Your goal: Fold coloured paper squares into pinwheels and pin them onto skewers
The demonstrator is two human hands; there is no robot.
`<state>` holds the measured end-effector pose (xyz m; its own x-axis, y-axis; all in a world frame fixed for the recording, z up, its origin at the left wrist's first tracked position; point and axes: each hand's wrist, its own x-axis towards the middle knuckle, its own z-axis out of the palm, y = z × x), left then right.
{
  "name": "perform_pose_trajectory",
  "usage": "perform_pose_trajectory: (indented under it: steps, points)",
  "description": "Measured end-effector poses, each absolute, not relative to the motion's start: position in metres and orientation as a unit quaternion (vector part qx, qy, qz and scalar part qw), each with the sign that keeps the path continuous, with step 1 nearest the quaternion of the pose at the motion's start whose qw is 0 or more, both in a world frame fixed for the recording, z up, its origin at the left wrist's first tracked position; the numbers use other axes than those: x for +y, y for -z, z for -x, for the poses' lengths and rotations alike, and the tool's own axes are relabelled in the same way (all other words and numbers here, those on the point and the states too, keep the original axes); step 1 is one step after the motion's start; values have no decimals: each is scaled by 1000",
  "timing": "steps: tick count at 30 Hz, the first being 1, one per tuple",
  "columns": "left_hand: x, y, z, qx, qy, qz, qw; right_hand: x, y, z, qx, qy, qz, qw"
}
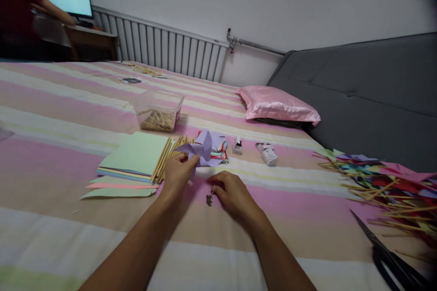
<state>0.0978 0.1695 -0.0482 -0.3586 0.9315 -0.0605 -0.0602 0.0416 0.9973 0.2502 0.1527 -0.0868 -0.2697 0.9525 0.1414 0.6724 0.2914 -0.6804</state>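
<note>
A purple paper pinwheel (pixel 204 148) is pinched in my left hand (pixel 179 173), its folded blades standing up above the fingers. My right hand (pixel 234 191) rests low over the bedsheet, thumb and forefinger closed together at a small pile of metal pins (pixel 209 199). A tiny dark piece shows at those fingertips, too small to make out well. Left of my left hand lie a stack of coloured paper sheets (pixel 131 157) and a row of thin wooden sticks (pixel 164 157). Behind the pinwheel are shiny coloured strips (pixel 220 152), partly hidden by it.
A clear plastic box (pixel 159 111) of short sticks stands beyond the paper. Two small boxes (pixel 237 145) (pixel 269 154) lie right of centre. Finished pinwheels (pixel 385 182) are heaped far right, near black scissors (pixel 385 250). A pink pillow (pixel 280 104) and a person (pixel 20 9) are farther back.
</note>
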Motion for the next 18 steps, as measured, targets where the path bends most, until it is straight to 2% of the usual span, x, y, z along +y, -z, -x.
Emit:
perform_pose_trajectory:
  steps: [7, 18]
  points:
    - [169, 50, -98, 588, -571, -398, 412, 151, 79, -244, -769, -210, 563, 217]
    - [172, 57, -97, 552, -577, -402, 449, 150, 87, -246, -776, -235, 532, 244]
